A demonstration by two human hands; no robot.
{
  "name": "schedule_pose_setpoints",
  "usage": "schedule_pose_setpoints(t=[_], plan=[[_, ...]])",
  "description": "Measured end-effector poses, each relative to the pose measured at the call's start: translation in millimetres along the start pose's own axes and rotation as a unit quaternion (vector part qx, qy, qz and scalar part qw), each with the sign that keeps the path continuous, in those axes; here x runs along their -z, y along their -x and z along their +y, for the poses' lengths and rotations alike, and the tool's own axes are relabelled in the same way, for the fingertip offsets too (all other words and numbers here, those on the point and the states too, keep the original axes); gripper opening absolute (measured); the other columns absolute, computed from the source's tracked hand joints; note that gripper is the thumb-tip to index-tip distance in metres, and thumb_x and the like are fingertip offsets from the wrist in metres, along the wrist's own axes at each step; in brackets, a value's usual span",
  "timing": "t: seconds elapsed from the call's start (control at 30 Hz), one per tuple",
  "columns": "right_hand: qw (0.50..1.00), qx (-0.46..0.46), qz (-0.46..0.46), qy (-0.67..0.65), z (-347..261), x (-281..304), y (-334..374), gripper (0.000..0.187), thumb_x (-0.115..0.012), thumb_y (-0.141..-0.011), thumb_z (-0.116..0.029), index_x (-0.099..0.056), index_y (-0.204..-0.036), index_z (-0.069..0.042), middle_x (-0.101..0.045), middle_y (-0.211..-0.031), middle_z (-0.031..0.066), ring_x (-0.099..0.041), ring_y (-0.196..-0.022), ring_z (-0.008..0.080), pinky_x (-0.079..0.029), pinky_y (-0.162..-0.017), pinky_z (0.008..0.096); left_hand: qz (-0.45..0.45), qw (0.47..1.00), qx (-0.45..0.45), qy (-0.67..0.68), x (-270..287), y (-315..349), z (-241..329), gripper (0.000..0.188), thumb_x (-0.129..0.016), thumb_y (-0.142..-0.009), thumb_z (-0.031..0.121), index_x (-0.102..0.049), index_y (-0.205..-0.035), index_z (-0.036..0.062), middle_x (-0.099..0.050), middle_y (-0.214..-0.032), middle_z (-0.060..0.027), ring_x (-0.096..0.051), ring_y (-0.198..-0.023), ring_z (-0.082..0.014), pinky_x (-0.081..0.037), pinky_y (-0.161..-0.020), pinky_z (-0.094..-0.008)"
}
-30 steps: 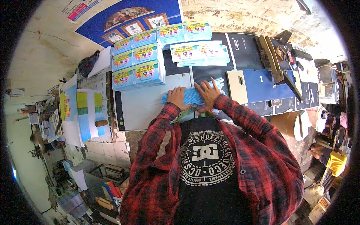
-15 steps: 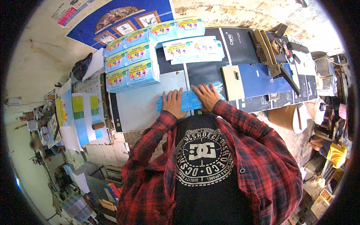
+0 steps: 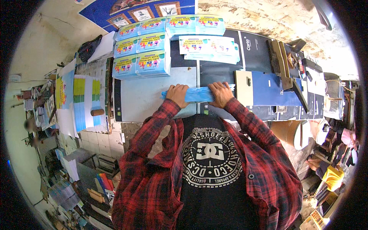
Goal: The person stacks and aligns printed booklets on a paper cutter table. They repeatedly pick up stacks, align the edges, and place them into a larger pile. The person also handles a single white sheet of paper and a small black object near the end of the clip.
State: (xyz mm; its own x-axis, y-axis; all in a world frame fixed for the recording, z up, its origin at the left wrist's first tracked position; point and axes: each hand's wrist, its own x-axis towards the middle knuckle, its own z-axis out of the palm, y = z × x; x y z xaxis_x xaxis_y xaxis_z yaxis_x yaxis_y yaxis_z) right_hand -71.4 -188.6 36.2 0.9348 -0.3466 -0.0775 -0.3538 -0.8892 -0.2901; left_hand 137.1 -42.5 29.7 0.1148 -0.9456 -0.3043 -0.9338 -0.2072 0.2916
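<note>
A bundle of light-blue booklets [image 3: 198, 94] is held near the table's front edge, a narrow, slightly blurred strip from above. My left hand [image 3: 177, 95] wraps round its left end, and my right hand [image 3: 221, 94] grips its right end. Whether the bundle touches the table, I cannot tell. Beyond my left hand stand several neat stacks of colourful printed booklets [image 3: 154, 62]. Straight ahead, a lower pile of the same booklets [image 3: 209, 46] lies with its sheets somewhat out of line.
The bundle is over a table with a pale-blue board [image 3: 145, 92] and black boards [image 3: 214, 71]. On the right are a paper cutter with a long dark lever [image 3: 295, 92] and a blue board [image 3: 264, 88]. Printed sheets [image 3: 86, 99] with a brown cylinder [image 3: 97, 112] lie left. A seated person [image 3: 331, 178] is at far right.
The fanned booklets under my flat hands are now a tighter, narrower bundle. My fingers have closed round its two ends. The whole view has shifted slightly.
</note>
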Motion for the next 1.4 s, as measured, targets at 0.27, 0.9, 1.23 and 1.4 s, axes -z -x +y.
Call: schedule_pose_setpoints(t=[0.27, 0.9, 1.23, 1.4], plan=[[0.990, -0.085, -0.097, 0.058, -0.6, -2.6, 41.3, 0.105, -0.082, -0.051, -0.046, -0.035, -0.137, -0.008, -0.045, -0.129, 0.0129, -0.042, -0.123, 0.0291, -0.026, -0.108, 0.0513, 0.027, 0.998, 0.013, -0.056, -17.3, 44.3, 4.0, 0.093, -0.079, -0.056, 0.034, -0.037, -0.135, 0.0087, -0.043, -0.131, -0.0121, -0.041, -0.124, -0.0274, -0.024, -0.109, -0.0491], [0.999, -0.024, 0.039, 0.018, 35.3, -15.1, 81.0, 0.057, -0.078, -0.062, -0.027, -0.056, -0.113, -0.015, -0.063, -0.104, 0.0026, -0.056, -0.108, 0.0195, -0.028, -0.104, 0.0465, 0.125, 0.991, -0.048, 0.008, -35.7, 70.8, -28.4, 0.066, -0.079, -0.062, 0.024, -0.055, -0.122, 0.0099, -0.063, -0.112, -0.0123, -0.059, -0.105, -0.0294, -0.046, -0.092, -0.0424], [1.000, -0.004, 0.003, 0.021, 42.8, -26.3, 85.8, 0.058, -0.078, -0.061, -0.028, -0.057, -0.114, -0.016, -0.062, -0.108, 0.0033, -0.053, -0.113, 0.0199, -0.028, -0.103, 0.0465, 0.017, 0.993, -0.086, 0.080, -41.8, 74.8, -65.4, 0.067, -0.077, -0.064, 0.015, -0.054, -0.127, 0.0090, -0.062, -0.116, -0.0126, -0.059, -0.105, -0.0317, -0.045, -0.094, -0.0421], [0.993, -0.043, -0.032, -0.105, 43.1, -25.1, 84.9, 0.061, -0.079, -0.063, -0.027, -0.057, -0.119, -0.014, -0.062, -0.111, 0.0055, -0.056, -0.109, 0.0232, -0.036, -0.098, 0.0437, -0.050, 0.981, -0.070, 0.175, -43.1, 70.2, -81.4, 0.070, -0.075, -0.065, 0.014, -0.052, -0.131, 0.0140, -0.060, -0.123, -0.0117, -0.056, -0.110, -0.0330, -0.043, -0.097, -0.0441]])
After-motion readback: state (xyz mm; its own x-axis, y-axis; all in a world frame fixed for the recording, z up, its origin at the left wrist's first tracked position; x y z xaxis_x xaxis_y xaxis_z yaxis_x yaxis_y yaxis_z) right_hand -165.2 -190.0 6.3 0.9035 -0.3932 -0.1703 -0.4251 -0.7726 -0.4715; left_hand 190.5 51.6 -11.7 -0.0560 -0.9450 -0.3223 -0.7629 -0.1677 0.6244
